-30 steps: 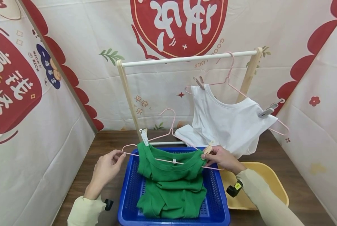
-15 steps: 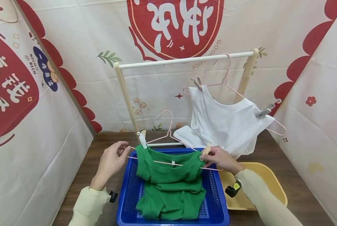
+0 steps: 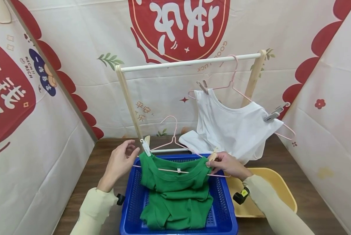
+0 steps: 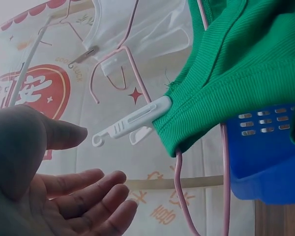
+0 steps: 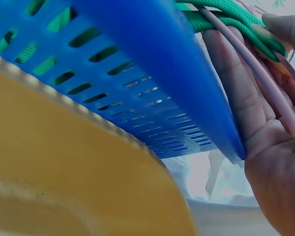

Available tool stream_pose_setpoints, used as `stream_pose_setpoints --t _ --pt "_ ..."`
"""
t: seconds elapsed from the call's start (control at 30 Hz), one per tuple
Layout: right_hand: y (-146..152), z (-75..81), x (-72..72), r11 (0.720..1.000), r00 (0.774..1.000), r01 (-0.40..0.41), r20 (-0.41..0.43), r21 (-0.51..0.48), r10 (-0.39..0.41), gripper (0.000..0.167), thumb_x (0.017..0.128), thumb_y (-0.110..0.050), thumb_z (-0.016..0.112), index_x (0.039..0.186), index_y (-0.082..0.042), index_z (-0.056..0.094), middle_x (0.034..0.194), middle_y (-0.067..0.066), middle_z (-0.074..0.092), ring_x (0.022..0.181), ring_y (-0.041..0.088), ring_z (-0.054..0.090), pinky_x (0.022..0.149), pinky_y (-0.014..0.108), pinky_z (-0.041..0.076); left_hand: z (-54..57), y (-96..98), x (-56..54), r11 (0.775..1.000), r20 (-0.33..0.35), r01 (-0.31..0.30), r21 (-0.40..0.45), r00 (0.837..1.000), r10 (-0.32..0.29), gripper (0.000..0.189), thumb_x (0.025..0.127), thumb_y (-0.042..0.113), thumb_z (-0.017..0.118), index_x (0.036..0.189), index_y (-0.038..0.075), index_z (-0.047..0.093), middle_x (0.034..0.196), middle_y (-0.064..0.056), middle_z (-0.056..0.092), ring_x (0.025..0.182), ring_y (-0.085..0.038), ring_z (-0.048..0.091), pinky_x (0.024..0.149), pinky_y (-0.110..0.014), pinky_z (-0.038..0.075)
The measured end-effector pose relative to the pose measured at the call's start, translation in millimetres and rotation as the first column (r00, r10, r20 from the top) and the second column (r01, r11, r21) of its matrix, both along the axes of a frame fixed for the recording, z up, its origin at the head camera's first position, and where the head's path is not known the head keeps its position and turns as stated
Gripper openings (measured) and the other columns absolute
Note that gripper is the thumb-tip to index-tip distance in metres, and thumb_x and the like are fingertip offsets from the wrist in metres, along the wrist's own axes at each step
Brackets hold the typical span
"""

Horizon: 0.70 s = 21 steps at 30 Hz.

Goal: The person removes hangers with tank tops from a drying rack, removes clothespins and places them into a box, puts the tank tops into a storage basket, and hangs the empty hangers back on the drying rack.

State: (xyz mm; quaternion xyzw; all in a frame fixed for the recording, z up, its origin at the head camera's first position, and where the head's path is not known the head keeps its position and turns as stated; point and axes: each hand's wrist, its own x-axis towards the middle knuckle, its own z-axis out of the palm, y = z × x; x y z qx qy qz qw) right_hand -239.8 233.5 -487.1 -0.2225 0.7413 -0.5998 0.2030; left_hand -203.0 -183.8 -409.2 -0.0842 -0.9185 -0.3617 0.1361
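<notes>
A green tank top hangs on a pink hanger, its lower part folded into the blue basket. A white clothespin clips its left shoulder to the hanger. My left hand is beside that shoulder; in the left wrist view its thumb and fingers are spread, apart from the clothespin. My right hand pinches the other shoulder where a beige clothespin sits. From the right wrist view, the hanger's pink wire crosses in front of the right palm.
A white tank top hangs from the rack's white rail on another pink hanger, with grey clothespins at its shoulders. A yellow bin stands right of the basket on the brown table. Printed cloth walls surround it.
My left hand has let go of the hanger's left end and moved right and slightly up toward the white clothespin. The right hand keeps its pinch on the shoulder.
</notes>
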Motion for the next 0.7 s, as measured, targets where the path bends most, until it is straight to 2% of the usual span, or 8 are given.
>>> stream_pose_setpoints --t 0.3,0.57,0.7 --pt "0 -0.2 0.5 1.000 1.000 -0.003 -0.004 0.010 0.003 0.029 0.097 -0.016 0.064 0.108 0.010 0.066 0.097 0.012 0.072 0.076 0.027 0.074 0.072 0.042 0.059 -0.3 4.9 -5.8 1.000 0.077 0.011 0.006 0.997 -0.012 0.048 0.098 0.030 0.063 0.138 0.005 0.052 0.122 -0.018 0.065 0.107 -0.032 0.065 0.089 -0.047 0.054" --pt "0 1.8 0.3 1.000 1.000 0.001 -0.008 0.029 -0.001 0.028 0.096 -0.017 0.065 0.106 0.009 0.066 0.095 0.013 0.072 0.075 0.026 0.073 0.071 0.041 0.059 0.5 8.9 -10.7 0.999 0.115 0.017 -0.045 0.993 -0.011 0.053 0.097 0.032 0.063 0.140 0.004 0.050 0.124 -0.017 0.065 0.104 -0.033 0.064 0.088 -0.049 0.052" --pt "0 0.8 -0.9 0.999 1.000 0.006 0.000 0.044 -0.006 0.027 0.095 -0.017 0.066 0.105 0.008 0.067 0.093 0.013 0.073 0.074 0.025 0.073 0.071 0.040 0.060 0.7 11.4 -13.8 0.998 0.147 0.026 -0.063 0.989 -0.016 0.054 0.098 0.033 0.062 0.141 0.003 0.048 0.126 -0.017 0.065 0.107 -0.034 0.063 0.091 -0.051 0.050"
